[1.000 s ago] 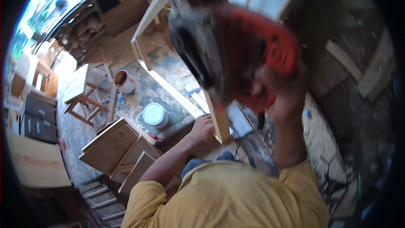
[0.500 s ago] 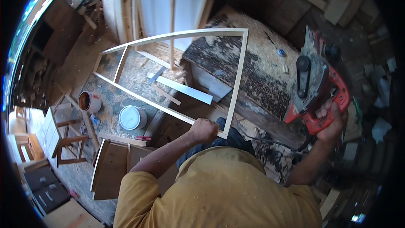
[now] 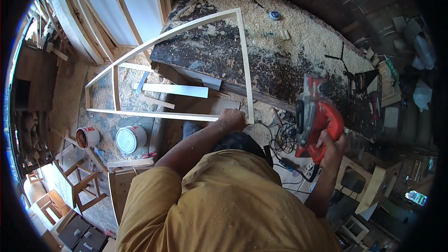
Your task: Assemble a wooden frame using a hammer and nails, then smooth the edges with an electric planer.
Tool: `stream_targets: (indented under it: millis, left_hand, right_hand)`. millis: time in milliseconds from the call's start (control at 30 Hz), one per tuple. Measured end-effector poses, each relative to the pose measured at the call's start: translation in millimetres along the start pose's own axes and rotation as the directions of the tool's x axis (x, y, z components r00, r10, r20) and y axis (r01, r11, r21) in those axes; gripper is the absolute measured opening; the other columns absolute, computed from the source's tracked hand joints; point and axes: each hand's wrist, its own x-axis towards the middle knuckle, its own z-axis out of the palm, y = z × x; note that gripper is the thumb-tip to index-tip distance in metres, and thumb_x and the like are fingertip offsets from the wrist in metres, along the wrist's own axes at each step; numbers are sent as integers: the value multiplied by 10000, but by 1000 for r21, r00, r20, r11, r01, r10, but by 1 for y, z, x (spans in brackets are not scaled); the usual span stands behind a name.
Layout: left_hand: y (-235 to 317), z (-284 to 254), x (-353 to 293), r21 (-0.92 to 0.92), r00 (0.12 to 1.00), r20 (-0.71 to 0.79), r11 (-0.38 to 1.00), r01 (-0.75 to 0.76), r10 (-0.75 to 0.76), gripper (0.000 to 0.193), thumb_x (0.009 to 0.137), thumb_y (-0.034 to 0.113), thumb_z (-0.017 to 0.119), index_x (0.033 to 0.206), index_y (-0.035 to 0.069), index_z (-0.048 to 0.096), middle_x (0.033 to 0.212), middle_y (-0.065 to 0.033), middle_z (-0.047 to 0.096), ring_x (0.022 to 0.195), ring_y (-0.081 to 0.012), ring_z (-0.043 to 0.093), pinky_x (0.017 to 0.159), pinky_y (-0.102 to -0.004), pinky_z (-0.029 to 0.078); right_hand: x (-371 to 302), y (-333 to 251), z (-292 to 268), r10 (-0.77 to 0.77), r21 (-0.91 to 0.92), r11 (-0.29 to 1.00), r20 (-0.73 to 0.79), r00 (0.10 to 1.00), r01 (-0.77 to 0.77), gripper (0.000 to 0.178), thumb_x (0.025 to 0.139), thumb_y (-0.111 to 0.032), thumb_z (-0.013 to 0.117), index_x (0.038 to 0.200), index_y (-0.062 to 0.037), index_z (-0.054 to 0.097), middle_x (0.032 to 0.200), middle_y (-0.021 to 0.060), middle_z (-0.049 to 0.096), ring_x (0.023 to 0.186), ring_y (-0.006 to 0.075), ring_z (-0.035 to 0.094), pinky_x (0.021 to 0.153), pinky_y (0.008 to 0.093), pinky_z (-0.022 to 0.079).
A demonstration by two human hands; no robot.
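My left hand is closed around the near rail of a light wooden frame, close to its near right corner. The frame has a curved far side and one crosspiece toward its narrow left end. Part of it spans the dark, shavings-covered workbench. Off to the right, my right hand grips the rear handle of a red electric planer. The planer is held up, apart from the frame, and slightly blurred. Its black cord drops toward a tangle of cable.
A tape measure lies on the bench among shavings. White boards, an open paint bucket and a white-lidded bucket are to the left. Large framed panels lean at the back left. Small wooden frames stand at the right.
My view has turned and shifted. The planer has come down and inward, nearer the bench's front edge, and its side has turned. My left hand still holds the frame near the same corner.
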Motion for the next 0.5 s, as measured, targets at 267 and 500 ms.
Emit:
stream_targets:
  millis: [267, 500]
  left_hand:
    - [-43, 10, 15, -349, 965, -49, 901, -260, 259, 335, 734, 253, 632, 1014, 71, 612, 937, -192, 644, 915, -378, 613, 813, -450, 478]
    - [-79, 5, 9, -483, 874, -60, 752, -449, 483, 584, 729, 239, 682, 1251, 39, 513, 1137, -204, 594, 1091, -361, 553, 941, -406, 433]
  right_hand:
    - [13, 5, 67, 85, -322, 946, 163, 983, -28, 361, 759, -84, 710, 1069, -7, 542, 788, 23, 578, 673, 117, 554, 639, 258, 469]
    - [43, 10, 144, 40, -570, 812, 266, 963, 124, 397, 755, -89, 711, 1103, -17, 535, 883, 86, 623, 779, 166, 609, 727, 301, 485]
